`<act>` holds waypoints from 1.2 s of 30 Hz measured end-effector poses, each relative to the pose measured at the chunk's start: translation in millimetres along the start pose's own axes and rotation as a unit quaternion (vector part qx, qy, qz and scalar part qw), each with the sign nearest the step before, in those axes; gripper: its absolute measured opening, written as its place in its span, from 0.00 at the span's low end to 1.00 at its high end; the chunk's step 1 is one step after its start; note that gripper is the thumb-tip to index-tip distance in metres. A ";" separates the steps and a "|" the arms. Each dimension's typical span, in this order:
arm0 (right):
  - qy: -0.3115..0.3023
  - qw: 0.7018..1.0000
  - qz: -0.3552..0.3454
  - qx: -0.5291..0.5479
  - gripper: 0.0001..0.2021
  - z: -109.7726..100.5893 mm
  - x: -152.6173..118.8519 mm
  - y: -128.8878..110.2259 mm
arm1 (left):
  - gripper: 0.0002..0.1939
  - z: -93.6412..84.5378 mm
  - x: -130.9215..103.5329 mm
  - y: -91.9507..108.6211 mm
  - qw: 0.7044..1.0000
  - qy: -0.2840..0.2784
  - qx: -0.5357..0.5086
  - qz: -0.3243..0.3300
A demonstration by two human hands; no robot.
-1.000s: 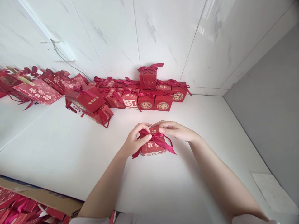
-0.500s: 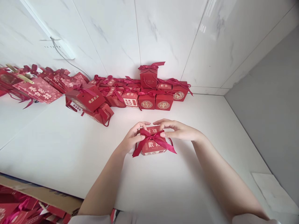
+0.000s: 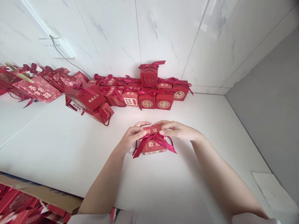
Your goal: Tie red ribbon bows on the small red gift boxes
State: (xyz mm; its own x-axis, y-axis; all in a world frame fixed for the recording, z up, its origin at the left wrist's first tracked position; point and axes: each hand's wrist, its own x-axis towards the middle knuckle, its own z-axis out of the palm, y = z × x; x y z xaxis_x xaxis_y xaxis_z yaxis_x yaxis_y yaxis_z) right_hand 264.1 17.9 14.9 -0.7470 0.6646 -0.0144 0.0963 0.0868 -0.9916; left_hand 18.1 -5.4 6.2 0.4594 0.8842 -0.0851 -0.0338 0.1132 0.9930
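A small red gift box (image 3: 154, 148) with gold and white characters stands on the white table in front of me. Across its top runs a dark pink satin ribbon (image 3: 168, 146), tied in a bow with two tails hanging down the near side. My left hand (image 3: 132, 137) pinches the left side of the bow, thumb on top and fingers curled behind the box. On the other side, my right hand (image 3: 178, 130) pinches the bow's right side between thumb and fingers. The bow's loops are mostly hidden by my fingers. Red cord handles (image 3: 135, 147) show at the box's sides.
Several finished-looking red boxes (image 3: 146, 102) with bows line the wall, one box (image 3: 149, 76) stacked on top. Two more boxes (image 3: 87, 98) lean together at left, near red gift bags (image 3: 38, 88). A carton (image 3: 46, 194) of red boxes sits at lower left.
My left thumb has shifted up and slightly right onto the bow, and the left loop has become covered. My right hand and the box have hardly moved.
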 end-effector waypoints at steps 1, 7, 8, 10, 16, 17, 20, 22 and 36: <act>0.001 1.000 0.002 -0.001 0.17 0.4 0.5 0.5 | 0.16 1.0 -0.1 0.2 1.000 0.013 0.006 -0.005; 0.000 1.000 0.011 -0.011 0.18 2.3 1.9 0.8 | 0.18 5.4 -1.6 2.3 0.993 0.066 0.086 -0.035; -0.001 1.000 0.012 -0.009 0.18 2.5 1.9 0.8 | 0.19 5.7 -2.0 2.4 0.992 0.064 0.100 -0.033; -0.002 1.000 0.014 -0.008 0.18 2.7 1.9 1.0 | 0.21 5.8 -2.4 2.3 0.991 0.058 0.111 -0.035; 0.002 1.000 0.013 -0.011 0.18 1.9 1.7 2.5 | 0.23 3.6 -1.0 1.4 0.994 0.044 0.094 -0.032; 0.001 1.000 0.013 -0.012 0.18 1.9 1.7 2.2 | 0.22 2.9 -0.8 1.4 0.994 0.043 0.098 -0.027; 0.001 1.000 0.016 -0.023 0.18 1.9 1.1 0.6 | 0.23 0.3 -0.4 1.5 0.992 0.044 0.114 -0.014; 0.001 0.999 0.018 -0.038 0.18 1.6 0.4 -0.5 | 0.23 -1.7 -0.4 1.6 0.991 0.051 0.126 -0.003; 0.009 0.999 0.037 -0.012 0.18 -0.6 -2.5 -11.7 | 0.10 -10.3 -9.6 15.4 0.943 0.135 0.292 0.088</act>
State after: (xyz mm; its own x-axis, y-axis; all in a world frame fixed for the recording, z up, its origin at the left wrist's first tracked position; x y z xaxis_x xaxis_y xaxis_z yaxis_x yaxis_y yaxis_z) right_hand 265.2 15.6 26.6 -0.7256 0.6829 -0.0848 0.1665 0.0547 -0.9845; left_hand 4.0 -7.5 21.4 0.2466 0.9582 0.1452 0.4422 -0.2445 0.8629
